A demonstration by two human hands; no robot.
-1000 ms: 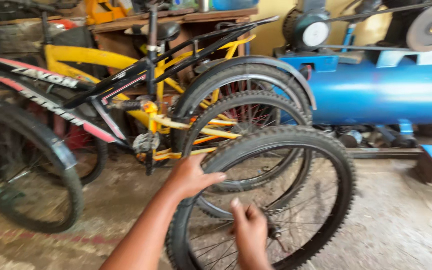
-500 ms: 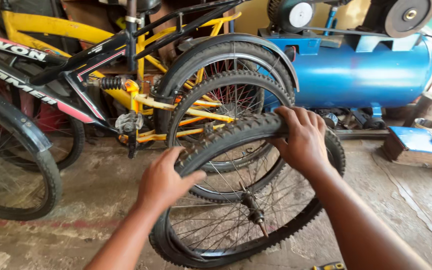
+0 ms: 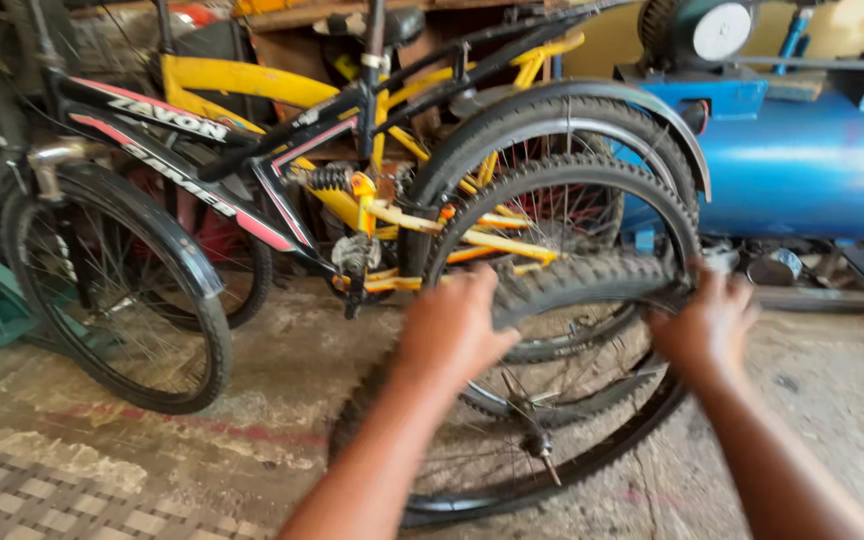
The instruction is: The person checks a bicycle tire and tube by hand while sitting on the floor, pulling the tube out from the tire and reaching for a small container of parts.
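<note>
Compressor tank [image 3: 802, 165]: big blue cylinder at 2 o'clock, lying along the back wall, out of my working space.
Parked bicycles [image 3: 282, 170]: black-and-red and yellow frames standing at 11 to 12 o'clock, rear wheels toward me.
Floor [image 3: 152, 440]: rough concrete; the loose wheel's rim rests on it so it stays upright.
Loose wheel [image 3: 552, 400]: dead centre, just ahead of me, its knobby tyre [image 3: 582, 280] pulled off the rim along the top.
Left hand [image 3: 452, 330]: at 10 o'clock on the wheel, closed over the tyre.
Right hand [image 3: 707, 325]: at 2 o'clock, fingers curled around the tyre.
</note>
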